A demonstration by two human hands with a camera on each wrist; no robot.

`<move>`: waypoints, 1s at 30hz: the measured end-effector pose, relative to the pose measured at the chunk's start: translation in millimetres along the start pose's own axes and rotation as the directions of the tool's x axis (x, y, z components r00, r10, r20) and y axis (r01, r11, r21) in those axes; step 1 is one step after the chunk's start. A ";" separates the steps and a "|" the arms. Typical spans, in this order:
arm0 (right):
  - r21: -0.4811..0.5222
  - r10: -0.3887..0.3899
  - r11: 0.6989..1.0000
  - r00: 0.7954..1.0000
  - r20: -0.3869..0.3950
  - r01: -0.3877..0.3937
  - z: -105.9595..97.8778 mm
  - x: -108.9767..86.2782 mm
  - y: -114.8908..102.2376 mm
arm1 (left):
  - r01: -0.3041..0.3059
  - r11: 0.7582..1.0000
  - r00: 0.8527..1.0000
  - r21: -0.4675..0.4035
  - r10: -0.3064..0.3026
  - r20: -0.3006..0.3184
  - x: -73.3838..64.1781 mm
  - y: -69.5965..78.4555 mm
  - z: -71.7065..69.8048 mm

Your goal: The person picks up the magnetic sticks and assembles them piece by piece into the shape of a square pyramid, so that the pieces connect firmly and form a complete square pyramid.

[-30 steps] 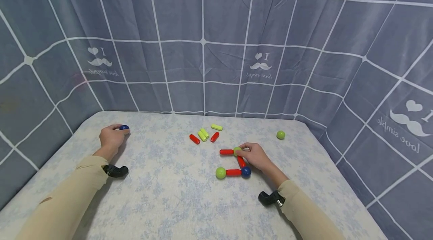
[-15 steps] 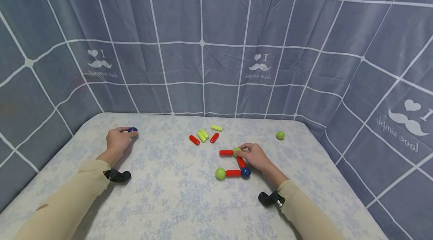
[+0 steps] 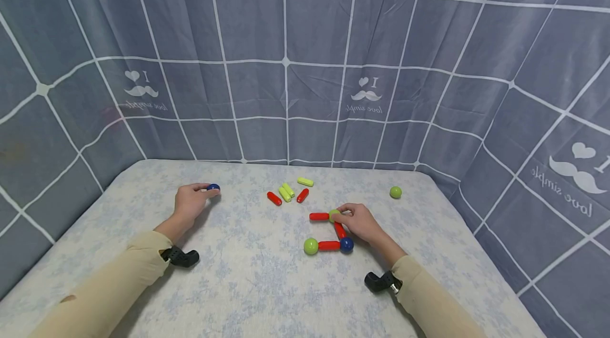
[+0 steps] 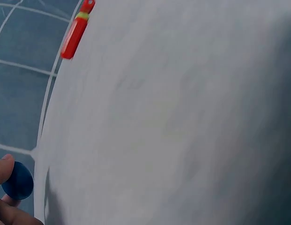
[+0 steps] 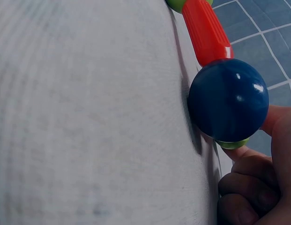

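Clock directions are as seen in the head view, 12 o'clock at the far edge of the bench. The hands are well apart, each clamped on a ball. The left hand pinches a loose blue ball at its own 2 o'clock; whether that ball touches the bench cannot be told. The right hand pinches the upper green ball of a joined figure. From that ball the upper red rod runs to 9 o'clock, its outer end free, and the slanted red rod runs to 5 o'clock, meeting the corner blue ball. From there the lower red rod runs to 9 o'clock, ending at the lower green ball. Between 10 and 11 o'clock of the figure lie loose rods: a yellow-green pair side by side, one red rod at the pair's 8 o'clock, another red rod between 3 and 4, and a single yellow-green rod at 2. A loose green ball sits at the figure's 2 o'clock. A grey-blue gridded curtain hangs behind the bench.
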State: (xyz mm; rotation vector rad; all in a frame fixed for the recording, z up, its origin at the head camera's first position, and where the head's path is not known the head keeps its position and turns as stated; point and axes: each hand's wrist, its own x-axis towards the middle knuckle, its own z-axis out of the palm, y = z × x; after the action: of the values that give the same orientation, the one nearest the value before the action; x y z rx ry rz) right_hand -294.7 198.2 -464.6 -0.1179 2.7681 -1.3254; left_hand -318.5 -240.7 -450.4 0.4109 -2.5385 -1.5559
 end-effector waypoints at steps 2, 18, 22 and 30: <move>-0.006 0.004 1.000 1.000 -0.002 -0.004 -0.5 -0.2 -0.3 | -0.003 1.000 1.000 -0.008 0.003 0.010 -3.8 1.8 6.1; -0.004 -0.002 1.000 1.000 0.005 0.002 -0.1 0.1 0.1 | -0.030 1.000 0.984 -0.007 0.031 0.175 -37.1 24.4 49.9; -0.007 0.002 1.000 1.000 0.007 -0.002 0.1 0.5 0.6 | -0.038 0.999 0.979 0.001 0.037 0.200 -43.7 27.8 59.0; -0.014 0.001 1.000 1.000 0.009 -0.001 -0.9 0.3 0.2 | -0.056 0.998 0.966 -0.005 0.056 0.251 -60.2 37.3 79.0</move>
State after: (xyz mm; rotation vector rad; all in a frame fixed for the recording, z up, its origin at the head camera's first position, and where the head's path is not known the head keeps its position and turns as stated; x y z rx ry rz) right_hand -295.0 199.1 -464.2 -0.1230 2.7701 -1.3030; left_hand -287.2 -139.3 -451.8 0.1475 -2.7090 -1.6807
